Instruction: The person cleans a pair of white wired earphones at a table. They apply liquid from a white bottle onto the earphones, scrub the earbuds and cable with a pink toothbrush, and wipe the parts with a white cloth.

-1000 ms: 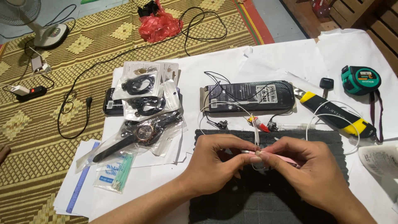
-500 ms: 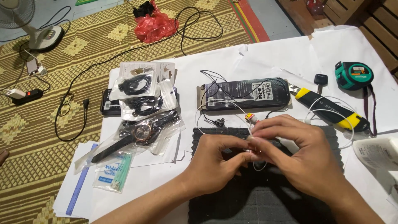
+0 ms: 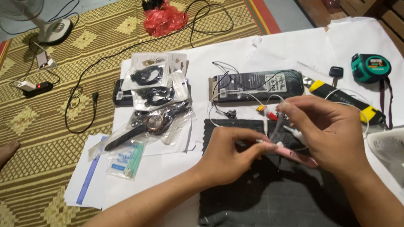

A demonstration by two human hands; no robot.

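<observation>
A thin white cable (image 3: 269,133) is pinched between both hands over the dark cloth (image 3: 269,197). The left hand (image 3: 229,156) and right hand (image 3: 332,130) both squeeze it. Beside the cloth, clear bags (image 3: 151,126) hold a watch (image 3: 155,122).

Woven mat floor (image 3: 105,38): white paper sheets (image 3: 294,46) spread over it; fan base (image 3: 54,31), red bag (image 3: 164,19) near far edge.
</observation>
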